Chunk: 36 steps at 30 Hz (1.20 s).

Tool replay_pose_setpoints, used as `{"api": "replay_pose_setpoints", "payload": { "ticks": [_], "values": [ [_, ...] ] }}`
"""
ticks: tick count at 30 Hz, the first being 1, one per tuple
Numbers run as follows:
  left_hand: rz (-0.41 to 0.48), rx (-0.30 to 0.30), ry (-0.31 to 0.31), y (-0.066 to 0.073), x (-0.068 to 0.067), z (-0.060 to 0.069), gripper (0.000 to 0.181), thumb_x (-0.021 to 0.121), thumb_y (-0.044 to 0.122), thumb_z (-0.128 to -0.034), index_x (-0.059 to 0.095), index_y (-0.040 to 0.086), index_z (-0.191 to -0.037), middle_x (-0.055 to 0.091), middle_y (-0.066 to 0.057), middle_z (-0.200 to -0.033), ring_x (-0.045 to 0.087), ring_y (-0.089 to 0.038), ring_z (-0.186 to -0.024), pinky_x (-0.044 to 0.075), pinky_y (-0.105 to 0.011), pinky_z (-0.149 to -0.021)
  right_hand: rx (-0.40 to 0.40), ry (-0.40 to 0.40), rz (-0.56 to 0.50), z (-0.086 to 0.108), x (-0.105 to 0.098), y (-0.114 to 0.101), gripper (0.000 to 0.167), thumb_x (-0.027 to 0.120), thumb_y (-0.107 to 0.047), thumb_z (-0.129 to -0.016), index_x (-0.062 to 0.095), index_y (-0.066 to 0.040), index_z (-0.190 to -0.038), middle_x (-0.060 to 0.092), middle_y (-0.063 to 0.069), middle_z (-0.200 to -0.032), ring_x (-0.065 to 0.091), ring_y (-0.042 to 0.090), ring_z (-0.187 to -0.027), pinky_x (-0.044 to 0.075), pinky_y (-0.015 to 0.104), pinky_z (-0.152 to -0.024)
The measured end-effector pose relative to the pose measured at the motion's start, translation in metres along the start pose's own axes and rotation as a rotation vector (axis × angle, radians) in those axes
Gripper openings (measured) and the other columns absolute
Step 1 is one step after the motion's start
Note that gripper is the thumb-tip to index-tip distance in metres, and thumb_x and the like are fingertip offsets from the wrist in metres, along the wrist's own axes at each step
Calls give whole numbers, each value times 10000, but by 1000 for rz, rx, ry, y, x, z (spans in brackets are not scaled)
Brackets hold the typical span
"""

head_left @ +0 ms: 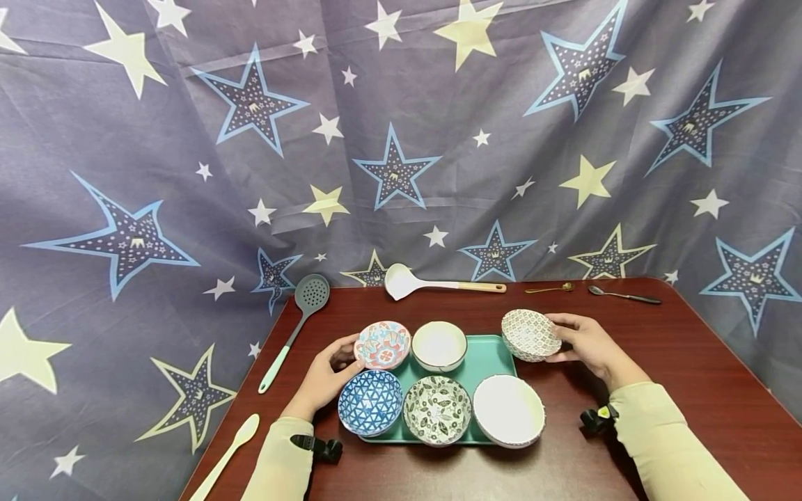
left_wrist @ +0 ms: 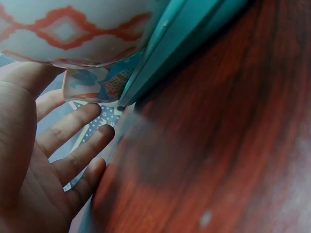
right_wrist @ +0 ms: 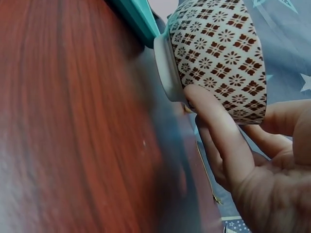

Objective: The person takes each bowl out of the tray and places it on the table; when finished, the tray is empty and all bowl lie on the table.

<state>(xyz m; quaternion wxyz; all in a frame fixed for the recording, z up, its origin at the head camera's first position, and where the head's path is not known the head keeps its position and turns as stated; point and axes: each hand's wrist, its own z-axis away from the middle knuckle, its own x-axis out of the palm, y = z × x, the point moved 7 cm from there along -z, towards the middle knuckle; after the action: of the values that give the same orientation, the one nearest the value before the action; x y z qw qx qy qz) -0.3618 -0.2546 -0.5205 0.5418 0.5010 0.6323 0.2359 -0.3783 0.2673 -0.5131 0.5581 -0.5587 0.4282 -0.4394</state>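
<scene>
My left hand [head_left: 321,381] holds the pink, red and blue patterned bowl [head_left: 382,345] at its left side, at the tray's back left. In the left wrist view, several fingers of the hand [left_wrist: 53,160] spread beside that bowl [left_wrist: 97,83], the thumb partly hidden behind a nearer bowl [left_wrist: 73,31]. My right hand [head_left: 592,349] grips the brown-patterned bowl [head_left: 530,335] from the right, at the back right corner of the green tray [head_left: 485,355]. In the right wrist view this bowl [right_wrist: 221,58] is tilted, a finger of the hand [right_wrist: 267,179] near its foot.
A cream bowl [head_left: 439,346] stands at the tray's back middle. Along the front are a blue bowl [head_left: 370,403], a leaf-patterned bowl [head_left: 437,410] and a white bowl [head_left: 509,410]. A skimmer [head_left: 301,320], pale spoon [head_left: 228,452], ladle [head_left: 432,284] and two small utensils [head_left: 623,296] lie around.
</scene>
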Motion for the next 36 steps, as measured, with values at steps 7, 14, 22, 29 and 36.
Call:
{"api": "replay_pose_setpoints", "payload": {
  "ticks": [7, 14, 22, 29, 36],
  "values": [
    [6, 21, -5, 1, 1, 1, 579, 784, 213, -971, 568, 100, -1496, 725, -114, -1239, 678, -262, -1119, 542, -323, -893, 7, 17, -9, 1, -7, 4, 480, 453, -36, -1106, 346, 184, -1520, 577, 276, -1299, 717, 254, -963, 607, 553, -806],
    [8, -3, -6, 0, 0, 1, 583, 785, 224, -971, 567, 117, -1501, 723, -93, -1248, 677, -226, -1125, 539, -315, -908, 20, 49, 22, 1, -8, 3, 475, 447, -45, -1102, 364, 168, -1519, 544, 338, -1326, 722, 275, -953, 615, 533, -787],
    [8, 13, 2, 2, 1, 1, 575, 793, 200, -962, 578, 110, -1488, 731, -104, -1219, 679, -278, -1114, 538, -378, -905, 41, 76, 71, 3, -10, 0, 473, 471, -67, -1097, 394, 149, -1510, 591, 279, -1270, 717, 236, -928, 625, 500, -768],
    [-7, 19, 11, 0, 2, 0, 577, 781, 137, -963, 562, 68, -1493, 721, -183, -1212, 663, -373, -1100, 539, -429, -886, 51, 73, 80, 3, -11, 0, 478, 485, -91, -1100, 405, 140, -1510, 631, 207, -1222, 718, 217, -919, 627, 484, -773],
    [9, 23, 4, 21, 2, 3, 573, 764, 84, -966, 542, -23, -1483, 691, -283, -1215, 648, -446, -1102, 539, -398, -895, 57, 73, 75, 3, -11, 0, 484, 492, -93, -1099, 402, 145, -1511, 648, 181, -1204, 717, 207, -916, 628, 476, -776]
  ]
}}
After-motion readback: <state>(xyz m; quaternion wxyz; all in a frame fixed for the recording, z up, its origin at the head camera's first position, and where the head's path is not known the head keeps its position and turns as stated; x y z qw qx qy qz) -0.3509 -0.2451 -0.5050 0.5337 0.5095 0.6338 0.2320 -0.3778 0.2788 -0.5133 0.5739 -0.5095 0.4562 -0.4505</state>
